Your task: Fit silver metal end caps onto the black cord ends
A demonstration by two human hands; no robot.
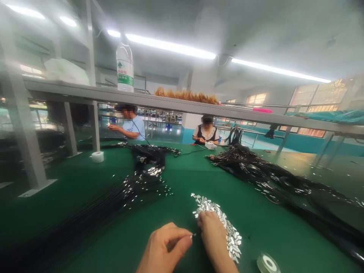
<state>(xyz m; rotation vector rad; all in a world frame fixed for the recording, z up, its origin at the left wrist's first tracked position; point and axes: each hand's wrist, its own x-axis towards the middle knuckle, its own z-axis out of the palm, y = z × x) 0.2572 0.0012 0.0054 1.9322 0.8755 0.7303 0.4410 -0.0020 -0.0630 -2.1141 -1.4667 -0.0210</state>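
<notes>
Bottom centre: the left hand (pixel 165 248) is closed, thumb and forefinger pinching a small metal clip (pixel 193 235) close to the right hand (pixel 212 237), whose fingers curl down onto the heap of clips (pixel 212 208), probably kept there for easy picking; whether it grips one I cannot tell. Black cables (pixel 133 189) lie mid-left.

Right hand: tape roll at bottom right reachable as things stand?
Likely yes: right hand rests on the silver clips, tape roll lies near its right on the green table, only low clips between.
</notes>
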